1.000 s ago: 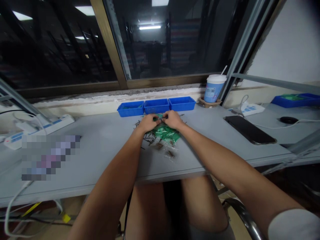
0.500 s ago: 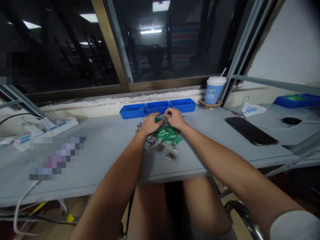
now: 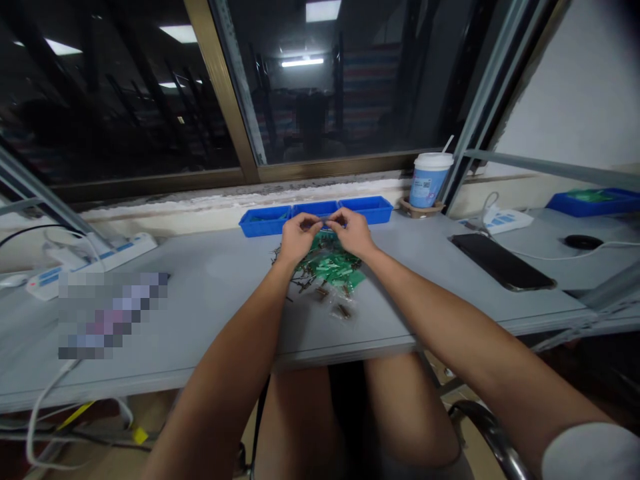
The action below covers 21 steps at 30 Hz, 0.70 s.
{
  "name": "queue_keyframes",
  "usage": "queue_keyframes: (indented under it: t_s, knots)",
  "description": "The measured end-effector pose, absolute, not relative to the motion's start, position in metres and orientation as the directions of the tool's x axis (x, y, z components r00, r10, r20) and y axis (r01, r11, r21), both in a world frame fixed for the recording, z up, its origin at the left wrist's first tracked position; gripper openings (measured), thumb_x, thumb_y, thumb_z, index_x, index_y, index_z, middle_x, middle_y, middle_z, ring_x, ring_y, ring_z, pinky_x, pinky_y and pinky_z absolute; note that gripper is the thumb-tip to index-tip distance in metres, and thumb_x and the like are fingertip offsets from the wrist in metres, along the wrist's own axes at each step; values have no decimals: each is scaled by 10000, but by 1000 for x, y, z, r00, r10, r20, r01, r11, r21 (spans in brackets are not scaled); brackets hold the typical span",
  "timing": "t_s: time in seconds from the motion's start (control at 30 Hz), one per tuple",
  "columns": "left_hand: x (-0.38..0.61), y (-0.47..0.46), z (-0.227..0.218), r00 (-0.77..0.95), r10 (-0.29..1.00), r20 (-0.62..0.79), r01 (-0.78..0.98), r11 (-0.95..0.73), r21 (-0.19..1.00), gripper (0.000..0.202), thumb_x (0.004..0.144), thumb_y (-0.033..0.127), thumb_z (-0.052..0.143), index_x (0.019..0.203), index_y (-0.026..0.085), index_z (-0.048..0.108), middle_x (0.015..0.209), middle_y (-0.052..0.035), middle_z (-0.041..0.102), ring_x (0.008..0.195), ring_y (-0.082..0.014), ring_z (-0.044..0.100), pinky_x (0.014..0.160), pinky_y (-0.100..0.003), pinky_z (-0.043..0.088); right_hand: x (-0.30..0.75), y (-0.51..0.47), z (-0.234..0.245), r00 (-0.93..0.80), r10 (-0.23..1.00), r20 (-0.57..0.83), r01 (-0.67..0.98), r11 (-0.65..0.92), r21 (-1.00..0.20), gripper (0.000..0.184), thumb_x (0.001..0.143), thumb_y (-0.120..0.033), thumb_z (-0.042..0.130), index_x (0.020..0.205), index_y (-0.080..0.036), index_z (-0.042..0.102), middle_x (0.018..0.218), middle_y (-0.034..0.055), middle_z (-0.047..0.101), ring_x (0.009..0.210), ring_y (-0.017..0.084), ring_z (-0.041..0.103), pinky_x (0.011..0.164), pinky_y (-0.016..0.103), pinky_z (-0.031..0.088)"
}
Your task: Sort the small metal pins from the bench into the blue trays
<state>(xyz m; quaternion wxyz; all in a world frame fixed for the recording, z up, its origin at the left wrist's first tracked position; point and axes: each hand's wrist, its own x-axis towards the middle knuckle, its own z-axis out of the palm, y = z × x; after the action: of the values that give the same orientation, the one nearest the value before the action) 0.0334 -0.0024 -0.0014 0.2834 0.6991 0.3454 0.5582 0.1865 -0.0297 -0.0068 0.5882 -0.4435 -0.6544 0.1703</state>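
My left hand (image 3: 299,235) and my right hand (image 3: 352,231) meet above a pile at the middle of the table. Fingers of both are pinched together on a small clear plastic bag (image 3: 325,221), mostly hidden by the fingertips. Beneath them lie green plastic pieces (image 3: 334,267), heaped together. Dark metal screws (image 3: 301,285) are scattered at the heap's left side. Nearer to me is a clear bag with brass-coloured screws (image 3: 343,311) inside. Just behind my hands stand a left blue tray (image 3: 265,229), a middle blue tray (image 3: 315,207) and a right blue tray (image 3: 373,217).
A lidded paper cup (image 3: 428,181) with a straw sits at the back right. A black phone (image 3: 500,261) lies to the right, near a power strip (image 3: 510,221). Another power strip (image 3: 95,263) and a blurred-out item (image 3: 115,317) are on the left.
Both hands have lifted slightly off the pile and drawn level, with fingertips brought together on the small bag. More of the green pieces shows beneath them.
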Motion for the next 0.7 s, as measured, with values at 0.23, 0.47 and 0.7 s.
queue_keyframes:
  t_s: [0.23,0.47,0.7]
  knots:
    - [33,0,-3,101,831,548,178,-557,812,159,733,161,642,892,165,640,739,-15,679,709,-161,653,722,-297,540,187,-30,-7,138,872,470,422,377,-824,163,766,-295,656,881,-185,621,700,8,666,681,175,602,736,329,468]
    - [18,18,-2,31,885,465,430,-432,793,333,768,193,590,1075,147,710,1077,-88,737,994,-238,662,968,-411,504,195,-28,-10,199,872,448,573,267,-775,210,800,-275,607,982,-178,646,822,41,708,777,193,627,823,347,471]
    - [22,40,-12,120,918,378,428,-391,815,699,787,182,577,1468,183,418,1485,-140,475,1329,-298,499,1080,-429,433,195,-25,-16,122,895,430,705,227,-672,259,775,-225,614,1029,-192,652,908,54,718,904,226,636,836,341,471]
